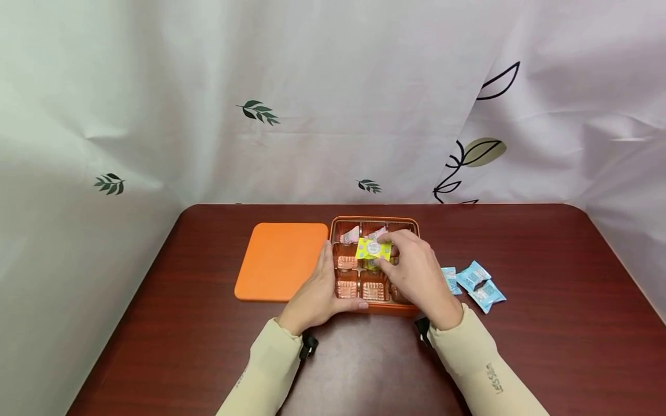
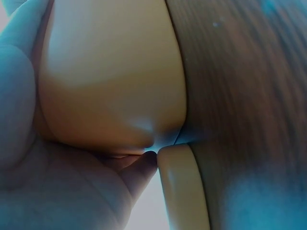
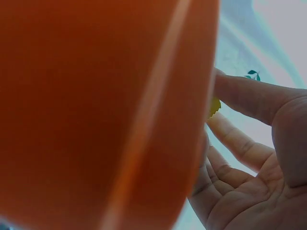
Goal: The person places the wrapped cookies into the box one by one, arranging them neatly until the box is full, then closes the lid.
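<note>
An orange box (image 1: pixel 392 310) with a brown divided insert stands mid-table. My left hand (image 1: pixel 314 294) lies around its near left corner, fingers straight along the left wall and thumb along the front; the left wrist view shows the palm by the box wall (image 2: pixel 115 72). Between thumb and forefinger, my right hand (image 1: pixel 421 271) pinches a yellow candy packet (image 1: pixel 366 248) over the middle of the insert. Another yellow-green packet (image 1: pixel 372 264) shows just below it. Pink-and-white packets (image 1: pixel 350 235) sit in the back row. In the right wrist view the box wall (image 3: pixel 96 96) hides most of the held packet.
A flat orange lid (image 1: pixel 283 263) lies left of the box, close to the left hand. Several blue packets (image 1: pixel 474 276) lie on the dark red table (image 1: pixel 562 323) to the right of the right hand. A white curtain (image 1: pixel 312 156) hangs behind the table.
</note>
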The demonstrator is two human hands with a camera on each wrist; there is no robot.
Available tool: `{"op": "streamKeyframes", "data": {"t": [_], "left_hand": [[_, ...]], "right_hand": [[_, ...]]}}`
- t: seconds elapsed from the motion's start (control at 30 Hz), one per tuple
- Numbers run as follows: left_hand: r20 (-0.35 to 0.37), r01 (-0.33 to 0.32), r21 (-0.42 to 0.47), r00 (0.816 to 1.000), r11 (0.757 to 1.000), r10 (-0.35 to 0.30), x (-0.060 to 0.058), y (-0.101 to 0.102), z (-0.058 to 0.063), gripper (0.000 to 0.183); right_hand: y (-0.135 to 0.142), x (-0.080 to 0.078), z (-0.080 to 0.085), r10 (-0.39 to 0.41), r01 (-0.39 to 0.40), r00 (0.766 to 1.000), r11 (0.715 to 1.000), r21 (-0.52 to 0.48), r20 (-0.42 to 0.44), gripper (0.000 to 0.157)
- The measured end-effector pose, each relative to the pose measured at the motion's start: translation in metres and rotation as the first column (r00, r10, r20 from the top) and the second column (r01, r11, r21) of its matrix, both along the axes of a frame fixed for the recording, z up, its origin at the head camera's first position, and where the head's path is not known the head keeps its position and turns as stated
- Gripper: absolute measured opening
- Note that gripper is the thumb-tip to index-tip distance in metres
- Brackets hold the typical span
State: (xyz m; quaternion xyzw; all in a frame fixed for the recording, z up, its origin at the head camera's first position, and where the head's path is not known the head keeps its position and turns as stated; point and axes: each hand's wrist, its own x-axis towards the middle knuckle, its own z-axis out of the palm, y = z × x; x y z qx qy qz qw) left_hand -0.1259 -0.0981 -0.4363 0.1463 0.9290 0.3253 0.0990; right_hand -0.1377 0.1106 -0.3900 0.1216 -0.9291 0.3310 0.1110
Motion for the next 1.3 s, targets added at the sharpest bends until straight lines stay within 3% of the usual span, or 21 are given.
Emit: {"op": "streamKeyframes", "data": {"t": [0.47, 1.3], "left_hand": [[-0.011, 0.020, -0.007, 1.000, 1.000, -0.020, 0.000, -0.001, 0.002, 0.135], [-0.035, 0.030, 0.001, 0.999, 1.000, -0.030, -0.001, -0.001, 0.002, 0.134]], "right_hand": [[-0.021, -0.003, 0.002, 0.018, -0.018, 1.000, 0.997, 0.070, 0.006, 0.040], [-0.044, -0.011, -0.007, 0.057, -0.059, 0.998, 0.997, 0.055, 0.040, 0.029]]}}
